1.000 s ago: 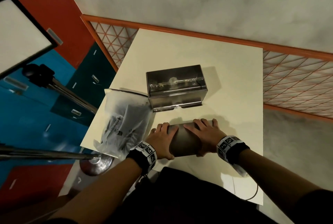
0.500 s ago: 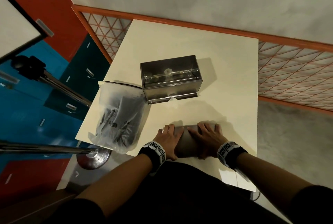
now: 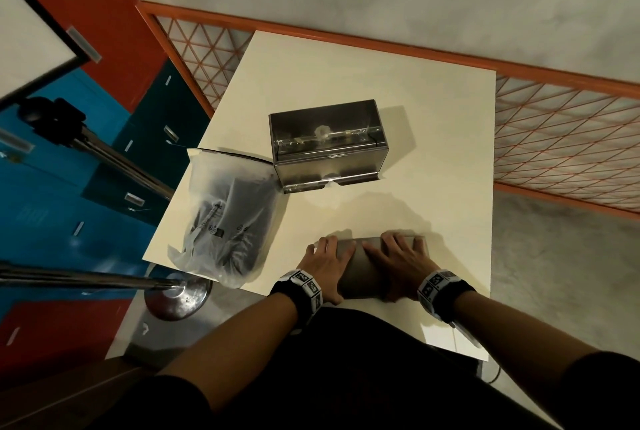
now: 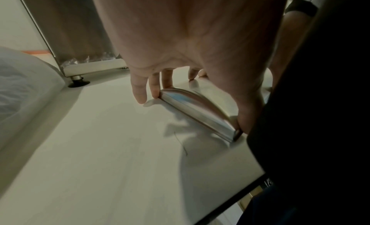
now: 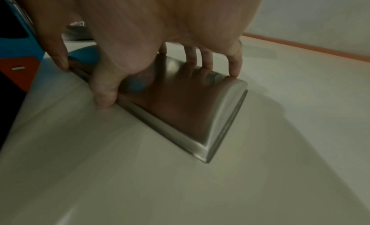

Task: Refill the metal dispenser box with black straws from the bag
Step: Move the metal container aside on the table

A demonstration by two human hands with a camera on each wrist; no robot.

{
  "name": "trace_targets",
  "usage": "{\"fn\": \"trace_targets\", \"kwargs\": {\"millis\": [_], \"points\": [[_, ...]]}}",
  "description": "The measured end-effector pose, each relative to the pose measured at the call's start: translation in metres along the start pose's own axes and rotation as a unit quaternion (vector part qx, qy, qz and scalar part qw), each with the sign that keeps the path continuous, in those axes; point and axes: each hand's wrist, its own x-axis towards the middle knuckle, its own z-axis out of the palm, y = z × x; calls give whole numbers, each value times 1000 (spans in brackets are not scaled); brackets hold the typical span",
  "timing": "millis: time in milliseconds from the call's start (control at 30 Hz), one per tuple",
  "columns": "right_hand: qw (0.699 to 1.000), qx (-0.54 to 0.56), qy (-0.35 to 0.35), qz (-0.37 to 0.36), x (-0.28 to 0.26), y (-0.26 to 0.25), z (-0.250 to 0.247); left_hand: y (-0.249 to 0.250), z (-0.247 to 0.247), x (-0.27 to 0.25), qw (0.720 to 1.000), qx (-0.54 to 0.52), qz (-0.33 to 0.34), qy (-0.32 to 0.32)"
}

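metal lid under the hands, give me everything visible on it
The metal lid is a brushed, reflective steel cover, rectangular with a gently domed top and a short folded rim along its edges. It lies dome-up, flat on the cream table at the near edge, in front of the open dispenser box and apart from it. The left hand grips its left end, the right hand spreads over the top, thumb on the near rim.

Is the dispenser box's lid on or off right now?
Off. The dispenser box stands open-topped, its inside visible, while the metal lid lies flat on the table, held by the left hand and right hand.
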Motion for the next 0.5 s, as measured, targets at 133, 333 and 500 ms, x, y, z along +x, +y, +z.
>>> {"fn": "trace_targets", "kwargs": {"millis": [133, 333, 500], "points": [[1000, 0, -1, -2, -2, 1, 3, 2, 4, 0, 1000, -6, 0, 3], [1000, 4, -2, -2, -2, 1, 4, 3, 6, 0, 1000, 2, -1, 6], [1000, 8, -2, -1, -4, 2, 5, 5, 8, 0, 1000, 4, -4, 8]]}}
